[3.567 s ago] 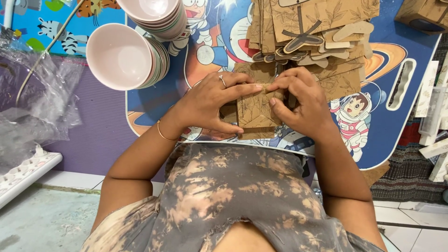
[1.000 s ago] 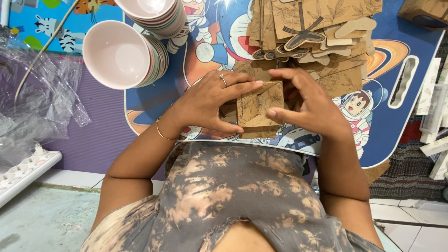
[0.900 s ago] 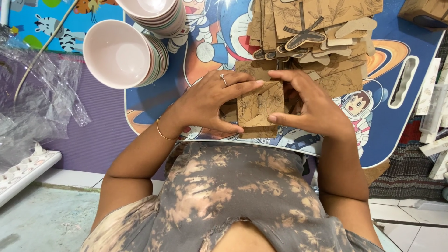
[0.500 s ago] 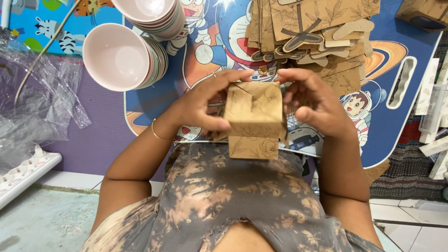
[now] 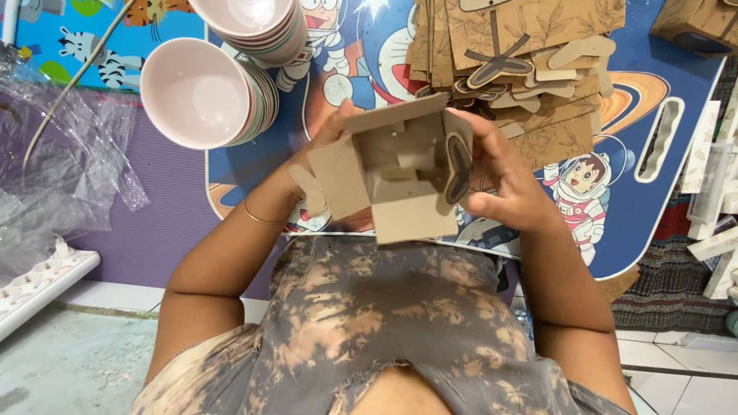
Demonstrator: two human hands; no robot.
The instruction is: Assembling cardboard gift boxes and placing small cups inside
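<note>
I hold a small brown cardboard box (image 5: pixel 400 173) up above the blue cartoon-printed table (image 5: pixel 646 207), its open end turned toward me with the flaps spread. My left hand (image 5: pixel 311 165) grips its left side from behind, mostly hidden by a flap. My right hand (image 5: pixel 503 180) holds the right side, fingers curled round a flap with a dark oval cut-out. Just beyond the box lies a stack of flat brown die-cut cardboard blanks (image 5: pixel 523 54).
Two stacks of pale pink bowls (image 5: pixel 207 92) stand at the table's far left. Crumpled clear plastic bags (image 5: pixel 58 169) lie on the purple surface to the left, above a white power strip (image 5: pixel 34 288). White packages (image 5: pixel 711 192) lean at the right edge.
The box was pressed flat on the table between both hands; I have lifted it and tipped it, so its open end and inner flaps face me now.
</note>
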